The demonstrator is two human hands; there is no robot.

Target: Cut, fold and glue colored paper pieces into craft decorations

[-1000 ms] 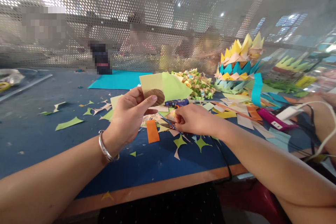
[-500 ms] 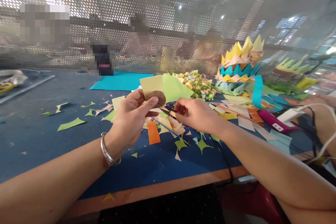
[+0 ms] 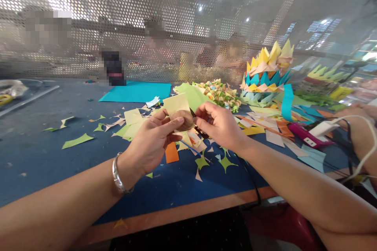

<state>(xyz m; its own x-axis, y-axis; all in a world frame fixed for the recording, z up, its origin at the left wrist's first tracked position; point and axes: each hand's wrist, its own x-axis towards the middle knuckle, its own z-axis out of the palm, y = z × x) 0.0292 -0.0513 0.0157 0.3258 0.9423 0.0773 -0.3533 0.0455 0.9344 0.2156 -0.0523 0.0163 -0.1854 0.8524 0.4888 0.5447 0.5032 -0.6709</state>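
Note:
My left hand (image 3: 154, 137) pinches a pale yellow paper (image 3: 176, 103) with a round brown disc (image 3: 183, 120) against it, thumb on the disc. Close on the right, my right hand (image 3: 219, 125) has its fingers closed round dark scissors (image 3: 201, 132), mostly hidden by the fingers, at the disc's right edge. Behind the hands lies a light green sheet (image 3: 193, 96). Paper scraps lie below, among them an orange piece (image 3: 172, 153) and a green star-shaped offcut (image 3: 226, 162).
A turquoise sheet (image 3: 137, 91) lies at the back. Stacked paper crowns (image 3: 266, 74) stand right of a pile of small curled papers (image 3: 220, 94). A magenta power strip (image 3: 309, 136) with cables is at the right, near another person's arm (image 3: 357, 125).
My left hand has moved slightly right and down with the paper and disc. My right hand has come up against the disc's edge, with the scissors now more hidden.

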